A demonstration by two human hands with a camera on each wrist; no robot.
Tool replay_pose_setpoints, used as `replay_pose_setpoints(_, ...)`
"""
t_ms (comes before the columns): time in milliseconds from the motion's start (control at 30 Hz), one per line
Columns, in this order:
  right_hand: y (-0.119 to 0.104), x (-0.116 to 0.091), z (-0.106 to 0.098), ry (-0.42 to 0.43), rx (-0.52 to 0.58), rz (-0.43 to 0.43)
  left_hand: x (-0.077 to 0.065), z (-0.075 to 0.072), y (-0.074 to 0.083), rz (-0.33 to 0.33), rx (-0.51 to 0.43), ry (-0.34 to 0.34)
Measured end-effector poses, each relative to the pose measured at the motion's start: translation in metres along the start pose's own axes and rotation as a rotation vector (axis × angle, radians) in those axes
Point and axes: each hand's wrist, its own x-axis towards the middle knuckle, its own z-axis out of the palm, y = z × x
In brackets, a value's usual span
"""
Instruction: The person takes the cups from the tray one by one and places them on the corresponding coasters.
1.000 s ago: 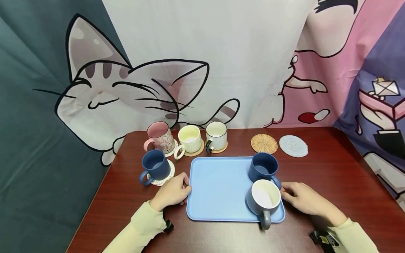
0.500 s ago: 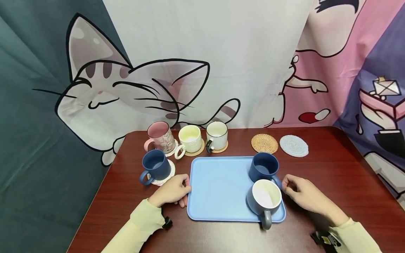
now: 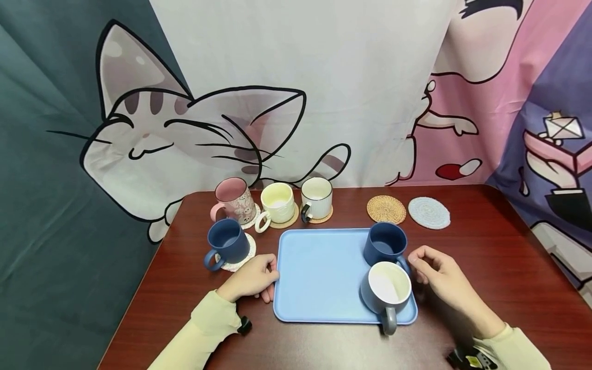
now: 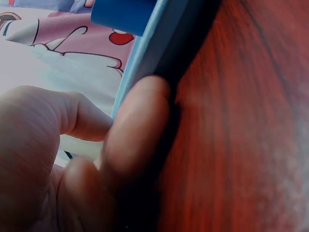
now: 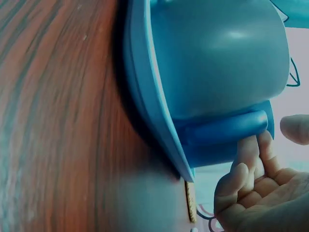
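Observation:
At the left edge of a light blue tray [image 3: 324, 277], my left hand [image 3: 251, 277] pinches the rim between thumb and fingers; the left wrist view shows the thumb [image 4: 89, 118] against the rim. Two mugs stand at the tray's right end: a dark blue mug [image 3: 380, 253] behind and a grey mug [image 3: 373, 298] with a white inside in front. Beside the dark blue mug's handle [image 5: 227, 126] is my right hand [image 3: 441, 277], fingers loosely bent and thumb apart. Its fingertips are at the handle; whether they touch it I cannot tell.
Left of the tray, another dark blue mug [image 3: 231, 244] stands on a white coaster [image 3: 251, 247]. Behind are a pink mug [image 3: 241, 205], a pale yellow mug [image 3: 279, 208] and a white mug [image 3: 320, 205] on coasters. A tan coaster [image 3: 386, 209] and a light blue coaster [image 3: 429, 213] lie back right.
My right hand has lifted off the tray's right edge and shifted up and back toward the dark blue mug's handle. The left hand, tray and mugs have hardly moved.

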Motion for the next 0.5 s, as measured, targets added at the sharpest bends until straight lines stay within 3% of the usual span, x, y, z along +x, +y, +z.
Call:
replay_pose_setpoints(167,0.0,0.0024,0.0014,-0.067,0.013,0.034,0.0007,0.0007,-0.0006,0.005,-0.003,0.003)
replay_pose_setpoints(500,0.001,0.0072,0.0032,-0.136,-0.051,-0.004,0.0008,0.0007,-0.0009,0.003,-0.009,0.003)
